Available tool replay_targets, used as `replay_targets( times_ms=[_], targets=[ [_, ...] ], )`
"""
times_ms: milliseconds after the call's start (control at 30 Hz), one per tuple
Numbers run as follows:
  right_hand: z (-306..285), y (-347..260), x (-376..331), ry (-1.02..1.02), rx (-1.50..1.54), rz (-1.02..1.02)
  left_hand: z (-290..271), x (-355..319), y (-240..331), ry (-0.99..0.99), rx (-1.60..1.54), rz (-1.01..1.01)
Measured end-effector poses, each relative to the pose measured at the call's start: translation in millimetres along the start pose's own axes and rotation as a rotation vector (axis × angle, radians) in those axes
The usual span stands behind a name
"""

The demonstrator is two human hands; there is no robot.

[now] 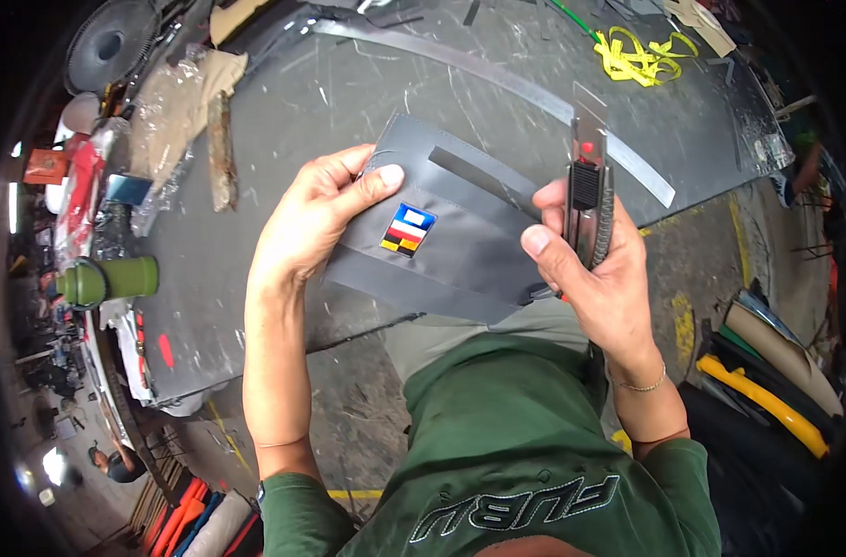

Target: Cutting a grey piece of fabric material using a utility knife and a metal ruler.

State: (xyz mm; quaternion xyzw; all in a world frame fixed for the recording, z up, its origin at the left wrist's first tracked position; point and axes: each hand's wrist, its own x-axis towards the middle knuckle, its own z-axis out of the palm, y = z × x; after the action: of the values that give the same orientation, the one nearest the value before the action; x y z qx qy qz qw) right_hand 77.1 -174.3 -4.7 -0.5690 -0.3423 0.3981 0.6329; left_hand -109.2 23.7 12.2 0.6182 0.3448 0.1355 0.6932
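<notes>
My left hand (325, 209) pinches the upper left edge of a grey fabric panel (479, 241), thumb on top and fingers behind. A small patch (407, 229) in blue, white, red, black and yellow sits on the panel's left half. A dark strip or slot runs along its upper part. In my right hand (595, 278) is a box cutter (587, 186) with a black slider, held upright with its blade out and pointing away from me. The right fingers are also close to the panel's right end; whether they touch it is hidden.
A long metal ruler (497, 79) lies across the dark worktable (284, 121). Yellow strapping (641, 58) is heaped at the far right. Plastic wrap, a stick (221, 153) and a green bottle (117, 278) line the left side. Rolls of material (767, 399) stand at right; another person (117, 459) is far off, lower left.
</notes>
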Motion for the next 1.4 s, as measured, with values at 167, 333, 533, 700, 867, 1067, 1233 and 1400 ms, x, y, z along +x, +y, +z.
replay_targets(
  times_ms=[167,333,533,700,867,1067,1233,1400],
  targets=[
    [-13,-18,-10,0.038,0.087,-0.008,-3,-8,26,-0.078,0.037,0.057],
    [-34,-15,-12,0.057,-0.04,-0.033,-1,-6,30,-0.092,0.115,0.08],
    [-88,8,8,0.193,-0.963,-0.267,-31,49,-15,0.435,1.129,0.377],
    [-138,37,11,0.069,-1.276,-0.367,-20,31,-36,0.31,1.132,0.439],
    [-131,29,-14,-0.053,-1.459,-0.364,-27,16,-61,0.286,1.204,0.439],
    [-125,0,-41,-0.083,-1.243,-0.021,-29,-8,-71,0.3,1.267,0.545],
    [-146,26,-40,0.064,-1.167,-0.263,-1,-25,-29,0.331,1.632,-0.25],
    [-140,42,-41,0.037,-1.074,-0.275,-22,-23,-48,0.187,1.452,0.449]
  ],
)
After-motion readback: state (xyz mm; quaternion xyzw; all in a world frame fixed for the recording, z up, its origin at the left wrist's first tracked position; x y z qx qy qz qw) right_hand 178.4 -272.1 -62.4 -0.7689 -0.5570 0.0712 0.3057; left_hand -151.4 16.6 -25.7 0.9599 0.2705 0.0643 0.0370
